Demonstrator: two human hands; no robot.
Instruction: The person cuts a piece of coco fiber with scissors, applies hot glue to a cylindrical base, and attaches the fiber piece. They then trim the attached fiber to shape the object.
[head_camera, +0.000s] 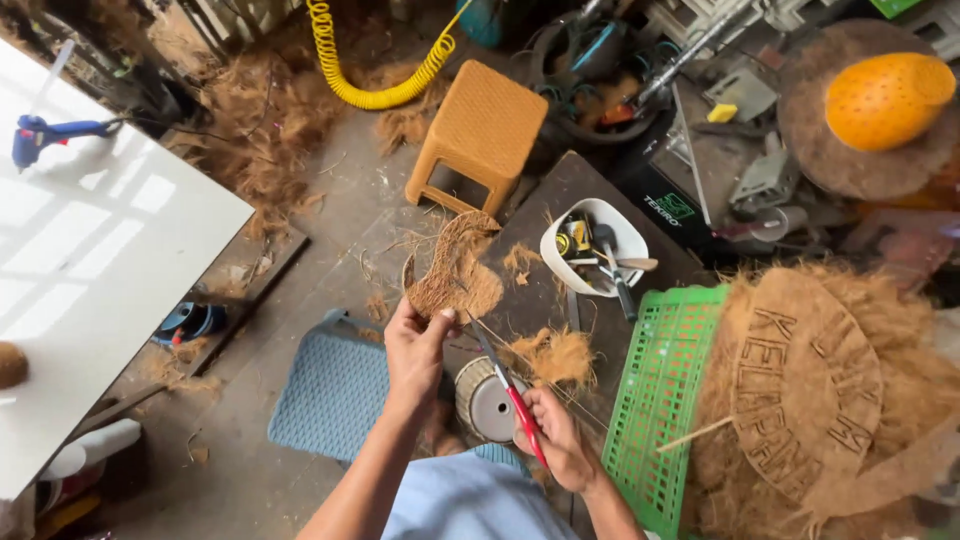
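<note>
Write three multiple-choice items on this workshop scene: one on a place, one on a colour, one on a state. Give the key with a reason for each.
1. Where does the white bowl of tools stand?
A. on the dark board beyond the hands
B. on the orange stool
C. in the green basket

2. What colour are the handles of the scissors?
A. blue
B. red
C. yellow

3. How is the coir cut-out held?
A. lying flat on the floor
B. pinched in the left hand
C. clamped in a vice

Key: 1 A, the bowl sits on the board near the green basket. 2 B, red handles show in the right hand. 3 B, the left hand grips its lower edge, raised off the floor.
</note>
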